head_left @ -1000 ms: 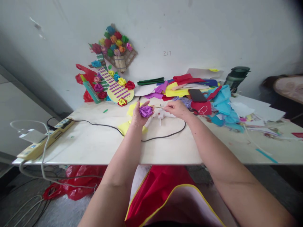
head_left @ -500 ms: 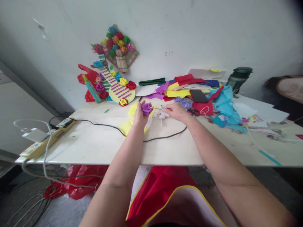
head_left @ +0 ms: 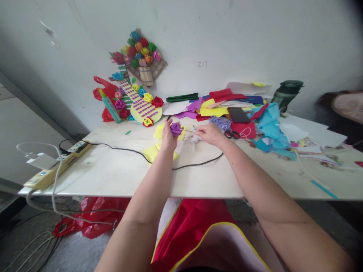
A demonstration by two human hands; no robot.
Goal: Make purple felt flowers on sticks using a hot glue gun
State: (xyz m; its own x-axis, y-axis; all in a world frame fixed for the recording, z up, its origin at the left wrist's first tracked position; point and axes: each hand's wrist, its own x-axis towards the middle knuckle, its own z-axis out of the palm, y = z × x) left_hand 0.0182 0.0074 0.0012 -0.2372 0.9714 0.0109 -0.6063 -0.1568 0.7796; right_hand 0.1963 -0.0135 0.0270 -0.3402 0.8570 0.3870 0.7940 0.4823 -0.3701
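Note:
My left hand (head_left: 169, 139) is closed round a purple paper flower (head_left: 176, 129), its petals facing right. From the flower a thin wooden stick (head_left: 187, 130) runs to my right hand (head_left: 209, 133), whose fingers pinch its far end. Below the stick lies a white glue gun (head_left: 194, 139), partly hidden by my right hand. Yellow crepe paper (head_left: 153, 151) lies on the table under and beside my left hand. A black cord (head_left: 195, 164) curves across the table in front of both hands.
Coloured paper (head_left: 215, 110), a phone (head_left: 238, 115), scissors (head_left: 231, 134) and a dark green bottle (head_left: 287, 94) lie or stand at the back right. A guitar-shaped craft (head_left: 144, 108) leans at the back left. A power strip (head_left: 61, 164) sits at the left edge.
The purple flower has turned very slightly in my left hand. Otherwise both hands stay nearly where they were, with the stick between them.

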